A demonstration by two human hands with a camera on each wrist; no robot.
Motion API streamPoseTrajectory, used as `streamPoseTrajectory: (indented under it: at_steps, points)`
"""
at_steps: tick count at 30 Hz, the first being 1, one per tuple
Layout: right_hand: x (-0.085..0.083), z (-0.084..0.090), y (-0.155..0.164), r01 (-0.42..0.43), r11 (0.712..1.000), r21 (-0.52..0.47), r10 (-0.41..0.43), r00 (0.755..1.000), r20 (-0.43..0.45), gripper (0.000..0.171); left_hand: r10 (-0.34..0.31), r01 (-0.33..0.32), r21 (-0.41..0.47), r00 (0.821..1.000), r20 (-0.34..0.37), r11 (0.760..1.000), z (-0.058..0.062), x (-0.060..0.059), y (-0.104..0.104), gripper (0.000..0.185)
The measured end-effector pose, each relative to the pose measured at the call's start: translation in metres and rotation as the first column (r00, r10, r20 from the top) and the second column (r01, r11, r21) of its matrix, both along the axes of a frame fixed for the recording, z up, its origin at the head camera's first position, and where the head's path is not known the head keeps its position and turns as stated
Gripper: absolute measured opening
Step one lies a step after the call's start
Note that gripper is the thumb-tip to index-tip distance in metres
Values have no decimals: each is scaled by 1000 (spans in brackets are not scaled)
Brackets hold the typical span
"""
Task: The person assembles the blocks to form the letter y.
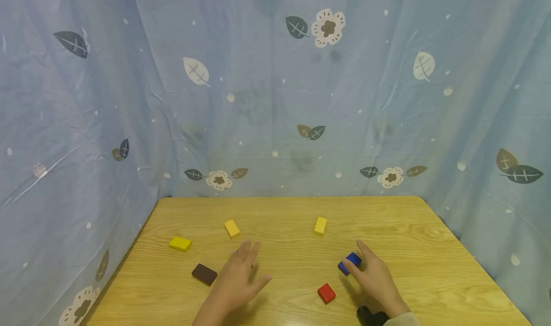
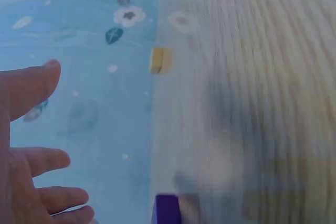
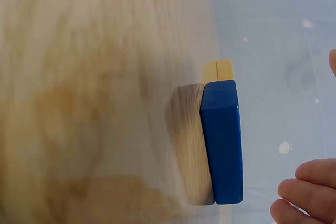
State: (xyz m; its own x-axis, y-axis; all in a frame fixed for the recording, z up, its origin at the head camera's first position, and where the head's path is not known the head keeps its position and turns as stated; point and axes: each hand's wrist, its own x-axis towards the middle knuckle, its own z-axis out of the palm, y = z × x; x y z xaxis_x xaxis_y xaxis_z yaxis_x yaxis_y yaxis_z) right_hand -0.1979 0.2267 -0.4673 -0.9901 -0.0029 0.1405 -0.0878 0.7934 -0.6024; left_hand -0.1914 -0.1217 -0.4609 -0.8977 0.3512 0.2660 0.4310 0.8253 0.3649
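Observation:
My left hand (image 1: pixel 236 284) hovers over the left half of the table with fingers spread and nothing in its grasp. Under it sits a purple block (image 2: pixel 168 211), mostly hidden by the hand in the head view. A dark brown block (image 1: pixel 204 274) lies just left of that hand. On the right, my right hand (image 1: pixel 376 278) has its thumb and fingers apart above a blue block (image 1: pixel 352 261); the thumb overlaps the block in the head view. From the right wrist, the blue block stands clear of the fingers (image 3: pixel 312 192). A red block (image 1: pixel 326 293) is left of this hand.
Farther back lie two light yellow blocks, one at left (image 1: pixel 232 229) and one at right (image 1: pixel 320 226). A brighter yellow block (image 1: pixel 180 243) is near the left edge. Blue patterned curtains (image 1: pixel 275 101) surround the wooden table (image 1: pixel 280 208) at the back and sides.

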Motion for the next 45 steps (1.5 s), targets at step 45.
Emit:
streamPoseTrajectory:
  at_steps: [45]
  points:
    - [0,-20,18,5,995,-104,4,996,86,81,-471,338,355,778,416,872,-22,-17,82,63]
